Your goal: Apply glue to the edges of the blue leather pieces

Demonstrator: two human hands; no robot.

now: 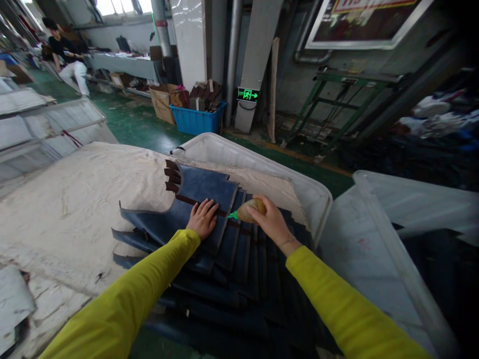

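Dark blue leather-like pieces (pixel 207 185) lie fanned out in overlapping layers in front of me, their stepped edges running down to the right. Flat on an upper piece rests my left hand (pixel 203 218), fingers stretched out. My right hand (pixel 270 219) is wrapped round a yellowish squeeze bottle (pixel 249 210) with a green nozzle. The bottle is tilted on its side, and its nozzle tip points left to the edge of a piece close to my left fingers. Whether the tip touches the leather I cannot tell.
Beige cloth (pixel 90 184) covers the surface at left. A white plastic bin (pixel 318 192) stands behind the pieces, another bin (pixel 396 259) at right. Farther back are a blue crate (pixel 194 119), a cardboard box (pixel 162 104), a green metal frame (pixel 318 94) and a seated person (pixel 67 55).
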